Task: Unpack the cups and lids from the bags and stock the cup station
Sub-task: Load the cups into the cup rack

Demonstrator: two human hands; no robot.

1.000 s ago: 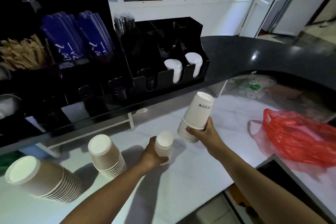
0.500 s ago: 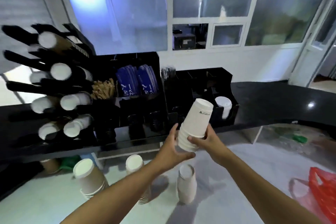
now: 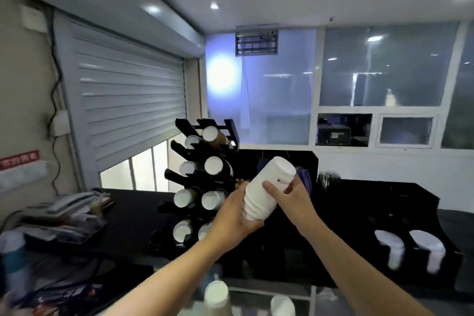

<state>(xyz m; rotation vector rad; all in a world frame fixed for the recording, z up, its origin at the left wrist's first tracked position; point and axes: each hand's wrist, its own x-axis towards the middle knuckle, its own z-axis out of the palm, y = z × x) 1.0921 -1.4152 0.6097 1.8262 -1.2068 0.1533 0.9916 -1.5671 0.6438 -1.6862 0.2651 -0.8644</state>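
Holding item: cup stack [image 3: 268, 191], white paper, nested, base end tilted up and to the right, rim end down-left. Location: in the air at mid-frame, above the dark bench [image 3: 133, 213], just right of the rack [image 3: 202, 182].

Grip, left hand [image 3: 237, 215]: closed around the lower, rimmed end of the stack, fingers wrapped beneath. Grip, right hand [image 3: 289, 194]: closed on the upper part, thumb across the printed side wall.

Rack: black, angled tubes, most showing white cup bases; stands at the far left of the bench. Which tube is free cannot be told.

Other stock: two white stacks in the holder [image 3: 410, 251] at the right; two more cup stacks [image 3: 216, 296] at the near edge, partly cut off.

Handling, judged:
- Weight: light; two hands serve for control, not load.
- Stiffness: thin walls, likely to dent or go oval if squeezed hard at mid-wall.
- Best hold: at the rolled rims, which are stiffest, and near the closed base.
- Slip: smooth coated paper; nested cups may slide apart when tilted, so one hand should stay under the rim end.
- Fragility: crushable, not breakable; a drop would scatter and soil them.
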